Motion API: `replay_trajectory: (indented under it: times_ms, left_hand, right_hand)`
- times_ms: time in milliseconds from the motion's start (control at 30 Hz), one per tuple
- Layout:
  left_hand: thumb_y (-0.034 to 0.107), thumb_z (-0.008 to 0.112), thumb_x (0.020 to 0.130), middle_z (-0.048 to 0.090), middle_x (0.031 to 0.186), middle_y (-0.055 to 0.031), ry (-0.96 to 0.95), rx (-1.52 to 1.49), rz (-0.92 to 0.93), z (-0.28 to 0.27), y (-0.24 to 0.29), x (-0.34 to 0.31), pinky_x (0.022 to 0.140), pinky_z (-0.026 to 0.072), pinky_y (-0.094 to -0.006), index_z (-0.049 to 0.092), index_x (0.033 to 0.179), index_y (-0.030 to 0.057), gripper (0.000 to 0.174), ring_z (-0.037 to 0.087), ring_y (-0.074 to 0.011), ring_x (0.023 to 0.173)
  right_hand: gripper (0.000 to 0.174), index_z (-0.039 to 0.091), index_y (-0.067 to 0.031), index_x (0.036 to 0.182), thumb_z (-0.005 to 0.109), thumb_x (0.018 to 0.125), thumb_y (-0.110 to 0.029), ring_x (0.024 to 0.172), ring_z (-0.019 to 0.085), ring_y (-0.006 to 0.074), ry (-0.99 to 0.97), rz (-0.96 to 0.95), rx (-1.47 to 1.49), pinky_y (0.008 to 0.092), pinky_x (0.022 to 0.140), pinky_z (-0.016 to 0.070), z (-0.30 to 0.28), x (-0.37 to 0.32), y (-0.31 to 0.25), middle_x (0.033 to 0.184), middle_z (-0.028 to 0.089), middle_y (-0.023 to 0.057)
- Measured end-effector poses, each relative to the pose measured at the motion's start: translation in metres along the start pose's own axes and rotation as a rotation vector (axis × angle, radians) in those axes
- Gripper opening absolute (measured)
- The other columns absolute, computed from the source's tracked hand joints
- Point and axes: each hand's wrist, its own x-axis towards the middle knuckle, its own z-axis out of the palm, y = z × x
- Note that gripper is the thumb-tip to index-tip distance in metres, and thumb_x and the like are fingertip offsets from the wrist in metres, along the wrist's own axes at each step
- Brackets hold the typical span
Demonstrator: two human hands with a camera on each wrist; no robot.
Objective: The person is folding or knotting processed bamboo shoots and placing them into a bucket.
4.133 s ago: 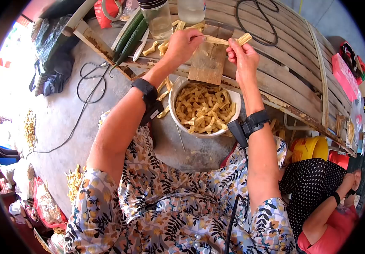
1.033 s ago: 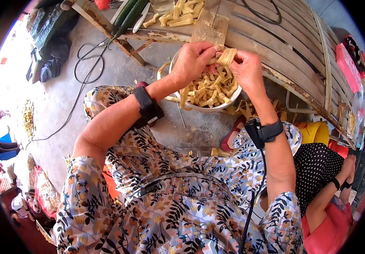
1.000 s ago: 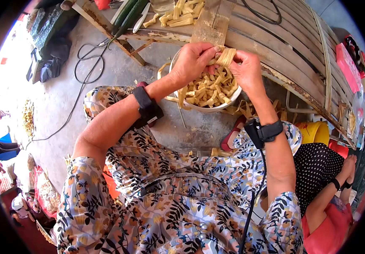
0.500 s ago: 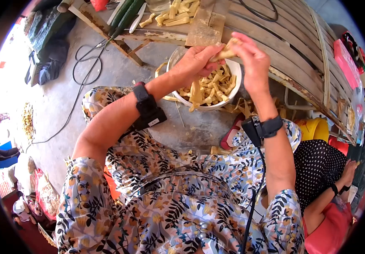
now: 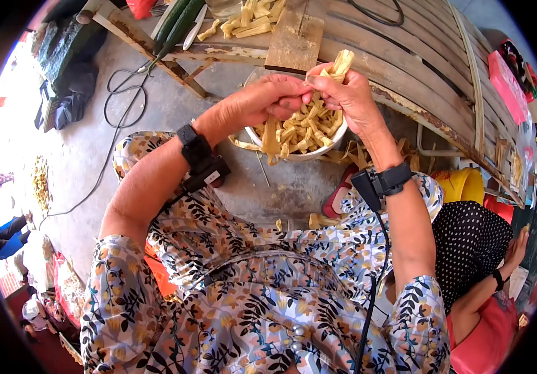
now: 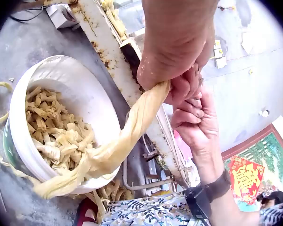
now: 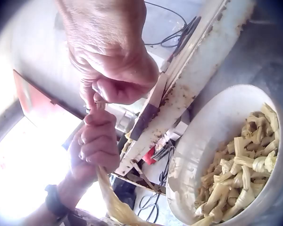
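Note:
In the head view my left hand (image 5: 273,98) and right hand (image 5: 347,98) meet over the near edge of the bench. Both pinch one long, pale yellow fibrous strip (image 5: 343,61). A bunched end of it sticks up above the right hand's fingers. From the left fist the long tail (image 6: 132,127) hangs, twisted, across the bucket's rim in the left wrist view. Curled fingers cover the stretch between the hands. Below them stands a white bucket (image 6: 19,101), partly filled with short knotted pieces (image 7: 236,179) of the same yellow material.
A slatted bench (image 5: 399,68) carries a wooden board (image 5: 294,47), more strips (image 5: 253,25), cucumbers (image 5: 175,28) and a white-handled knife (image 5: 194,28). A black cable (image 5: 119,124) loops over the floor. Another person (image 5: 480,311) sits at the right near a yellow bucket (image 5: 458,187).
Both hands have come down from over the bench to above the bucket. The strip, earlier stretched between them, is now bunched at the right hand. The right hand has lowered in the last half second.

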Motion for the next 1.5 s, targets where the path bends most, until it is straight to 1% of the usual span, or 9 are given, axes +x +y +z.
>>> replay_trajectory:
  times_ms: [133,233,333,533,733,967,1300,1400,1500]
  left_hand:
    - [0.024,0.043,0.091,0.030,0.053,0.0095,-0.016,-0.017,0.002,-0.006,0.004,-0.003,0.037,0.0167,-0.0158,0.049,0.077,0.0053,0.025,0.021,-0.0006,0.041]
    - [0.026,0.043,0.092,0.031,0.052,0.0093,0.010,-0.003,-0.020,-0.009,0.002,-0.006,0.037,0.0167,-0.0157,0.049,0.076,0.0054,0.026,0.022,-0.0006,0.041]
    - [0.028,0.043,0.092,0.031,0.051,0.0087,0.017,0.072,-0.045,-0.012,0.003,-0.008,0.037,0.0172,-0.0156,0.050,0.076,0.0059,0.027,0.022,-0.0007,0.040]
    - [0.030,0.042,0.092,0.036,0.052,0.0061,-0.030,0.251,-0.051,-0.021,0.010,-0.004,0.040,0.0246,-0.0161,0.052,0.082,0.0052,0.029,0.030,-0.0023,0.043]
    - [0.030,0.047,0.090,0.052,0.067,0.0007,0.103,0.669,0.223,-0.006,0.007,0.002,0.054,0.0369,-0.0179,0.055,0.091,0.0016,0.030,0.047,-0.0059,0.060]
    - [0.027,0.053,0.086,0.052,0.066,0.0035,0.267,0.707,0.202,0.004,0.009,0.013,0.051,0.0348,-0.0175,0.061,0.087,0.0040,0.024,0.043,-0.0029,0.056]
    - [0.028,0.049,0.088,0.049,0.066,0.0043,0.233,0.571,0.238,0.008,0.012,0.013,0.054,0.0356,-0.0173,0.061,0.094,0.0036,0.028,0.042,-0.0037,0.059]
    - [0.026,0.046,0.090,0.050,0.067,0.0030,0.176,0.594,0.259,-0.003,0.015,0.004,0.056,0.0374,-0.0174,0.060,0.095,0.0028,0.027,0.044,-0.0045,0.060]
    - [0.024,0.044,0.091,0.052,0.068,0.0021,0.205,0.657,0.215,-0.010,0.020,0.003,0.056,0.0385,-0.0170,0.059,0.093,0.0017,0.027,0.045,-0.0047,0.060]
  right_hand:
    - [0.018,0.061,-0.0017,0.086,0.065,0.076,-0.016,0.049,0.038,0.0006,0.143,-0.071,0.048,0.0148,0.041,0.0269,-0.009,-0.002,-0.005,0.063,0.050,-0.0024]
    - [0.020,0.061,-0.0023,0.086,0.065,0.077,-0.019,0.050,0.041,0.0014,0.051,0.046,0.081,0.0156,0.041,0.0290,-0.017,0.002,-0.003,0.067,0.054,-0.0015]
    - [0.016,0.064,-0.0045,0.085,0.063,0.080,-0.020,0.055,0.045,0.0025,0.267,0.016,-0.177,0.0155,0.045,0.0329,-0.008,-0.001,-0.011,0.071,0.057,-0.0028]
    - [0.019,0.067,-0.0041,0.080,0.063,0.080,-0.023,0.056,0.046,0.0017,0.351,-0.227,-0.500,0.0166,0.047,0.0360,-0.022,0.009,0.000,0.068,0.058,-0.0030]
    - [0.020,0.065,-0.0005,0.080,0.062,0.080,-0.020,0.051,0.048,0.0028,0.243,-0.141,-0.417,0.0182,0.045,0.0407,-0.016,0.007,-0.004,0.062,0.058,-0.0010]
    - [0.017,0.065,0.0004,0.080,0.061,0.080,-0.017,0.053,0.050,0.0032,0.282,-0.244,-0.521,0.0178,0.047,0.0393,0.005,0.009,-0.005,0.061,0.058,0.0009]
    - [0.018,0.064,-0.0005,0.079,0.065,0.077,-0.018,0.054,0.042,0.0013,0.214,-0.049,0.262,0.0158,0.043,0.0284,-0.007,0.023,-0.006,0.066,0.054,-0.0017]
    - [0.022,0.063,-0.0005,0.083,0.067,0.076,-0.021,0.057,0.043,0.0012,0.350,-0.101,0.009,0.0148,0.043,0.0296,-0.010,0.021,-0.012,0.069,0.055,-0.0016]
    - [0.025,0.062,-0.0013,0.086,0.068,0.075,-0.023,0.061,0.045,0.0014,0.240,0.048,-0.018,0.0143,0.043,0.0312,-0.007,0.019,-0.011,0.069,0.055,-0.0016]
